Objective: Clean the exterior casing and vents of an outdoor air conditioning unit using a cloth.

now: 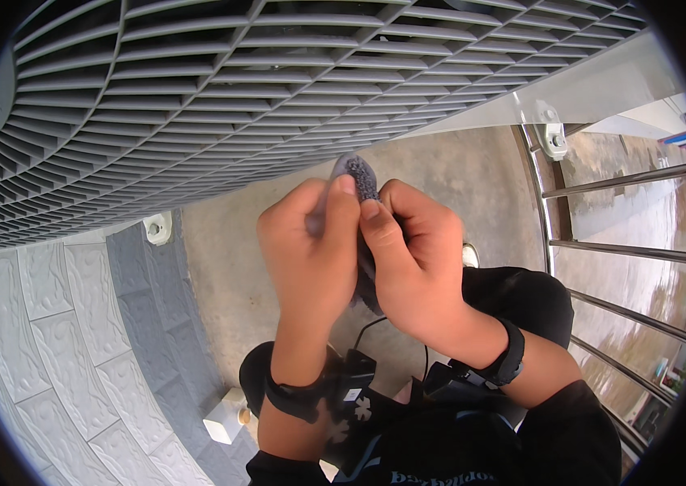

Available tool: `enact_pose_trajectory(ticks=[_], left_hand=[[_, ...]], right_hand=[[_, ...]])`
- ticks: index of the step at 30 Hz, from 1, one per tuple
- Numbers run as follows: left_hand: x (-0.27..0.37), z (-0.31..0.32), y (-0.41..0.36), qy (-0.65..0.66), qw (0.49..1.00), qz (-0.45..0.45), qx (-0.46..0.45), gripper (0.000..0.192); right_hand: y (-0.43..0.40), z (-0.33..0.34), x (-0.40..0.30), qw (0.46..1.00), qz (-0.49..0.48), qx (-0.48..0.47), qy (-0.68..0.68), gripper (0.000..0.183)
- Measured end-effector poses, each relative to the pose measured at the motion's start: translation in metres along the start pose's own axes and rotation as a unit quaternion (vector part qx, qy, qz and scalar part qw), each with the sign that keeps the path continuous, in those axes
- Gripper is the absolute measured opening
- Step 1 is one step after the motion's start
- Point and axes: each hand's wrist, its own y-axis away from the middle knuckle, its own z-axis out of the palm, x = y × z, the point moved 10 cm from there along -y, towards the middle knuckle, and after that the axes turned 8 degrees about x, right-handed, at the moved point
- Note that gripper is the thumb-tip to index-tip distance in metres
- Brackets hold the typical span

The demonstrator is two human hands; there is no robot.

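Observation:
Both hands meet in the middle of the view, just below a large grey plastic fan grille (294, 91). Between them is a grey cloth (362, 173) with a fuzzy, dark speckled strip along its folded upper end. My left hand (315, 237) pinches one side of it, thumb on top. My right hand (413, 243) pinches the other side, its thumb tip on the fuzzy strip. More of the cloth hangs down between the palms. Each wrist bears a black band.
Grey and white brick-pattern panels (45, 322) line the left side. A small white box (226, 419) stands at lower left. At right runs a metal railing (628, 249). A white mounting foot (552, 136) sits under the unit's right part. Concrete floor (227, 255) lies below, with a shoe (470, 255).

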Motion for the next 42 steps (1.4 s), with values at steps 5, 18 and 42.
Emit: enact_pose_trajectory(ticks=[5, 18, 42], left_hand=[[0.000, -0.008, -0.001, 0.062, 0.996, 0.015, 0.066, 0.039], [0.003, -0.010, -0.016, 0.036, 0.991, 0.052, 0.114, 0.038], [-0.024, 0.060, 0.011, -0.080, 0.995, -0.026, -0.059, 0.039]], right_hand=[[-0.009, 0.010, -0.010, 0.999, -0.041, -0.017, 0.005, 0.028], [-0.030, 0.016, -0.018, 0.996, -0.068, -0.004, 0.059, 0.031], [-0.012, -0.045, 0.013, 0.991, -0.028, 0.052, 0.120, 0.030]])
